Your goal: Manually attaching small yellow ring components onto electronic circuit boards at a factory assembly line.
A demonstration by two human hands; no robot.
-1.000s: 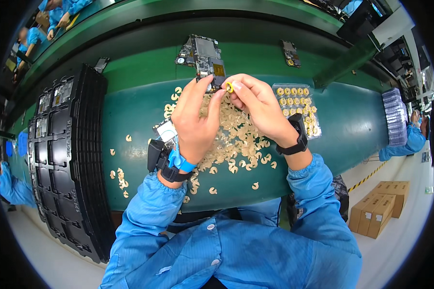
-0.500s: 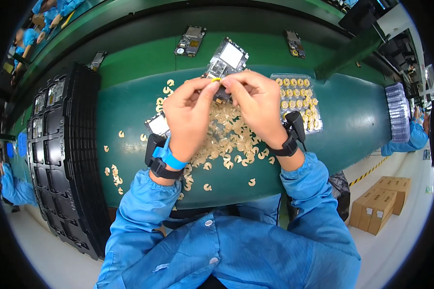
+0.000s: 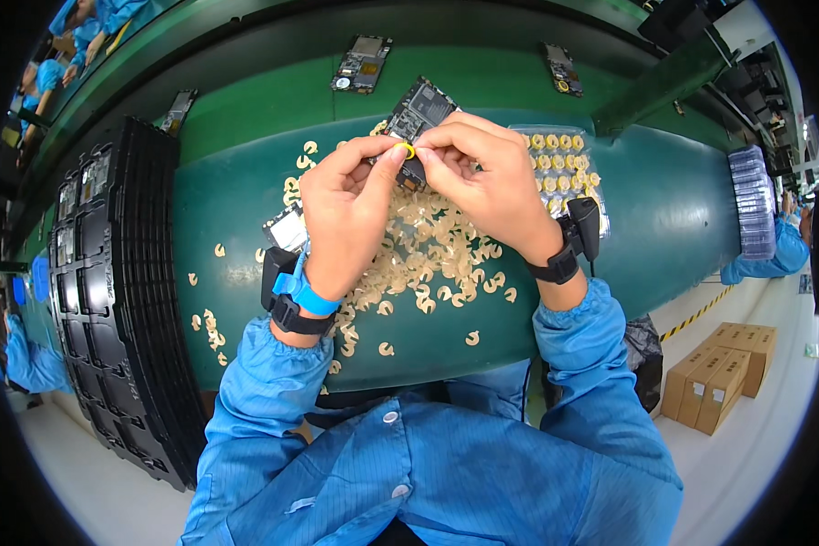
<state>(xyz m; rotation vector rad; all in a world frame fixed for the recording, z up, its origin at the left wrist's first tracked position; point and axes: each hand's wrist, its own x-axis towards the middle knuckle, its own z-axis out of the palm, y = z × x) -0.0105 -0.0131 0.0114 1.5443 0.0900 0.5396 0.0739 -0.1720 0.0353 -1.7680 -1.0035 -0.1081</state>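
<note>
Trouble here would be a slip: left hand (image 3: pixel 346 214) and right hand (image 3: pixel 491 187) both pinch the small yellow ring (image 3: pixel 409 150) against the dark circuit board (image 3: pixel 416 118) just beyond their fingertips, and it could drop among beige scraps (image 3: pixel 428 255) below the palms.

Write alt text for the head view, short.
Both hands, left hand and right hand, pinch a small yellow ring against a dark circuit board above a green table strewn with pale C-shaped scraps. Black trays are stacked at left.
</note>
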